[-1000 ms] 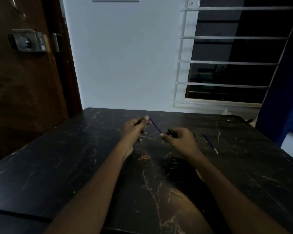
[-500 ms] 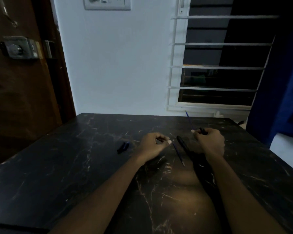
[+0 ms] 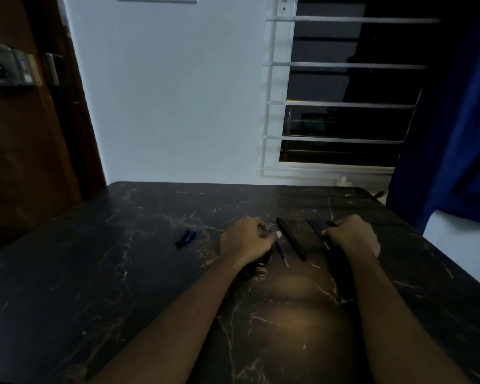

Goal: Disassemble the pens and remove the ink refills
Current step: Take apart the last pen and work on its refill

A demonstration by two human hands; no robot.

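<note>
Black barrel [image 3: 291, 239] lies on the bench [image 3: 122, 273], pointing away, between the left hand [image 3: 247, 241], pinching a refill [image 3: 281, 253] just beside it, and the right hand [image 3: 354, 236], gripping a second refill [image 3: 316, 232].

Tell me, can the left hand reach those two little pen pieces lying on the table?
Probably yes. The pen pieces lie on bare table just left of the left hand, with nothing between. But it's pinching a blue refill, so it should put that down first.
</note>
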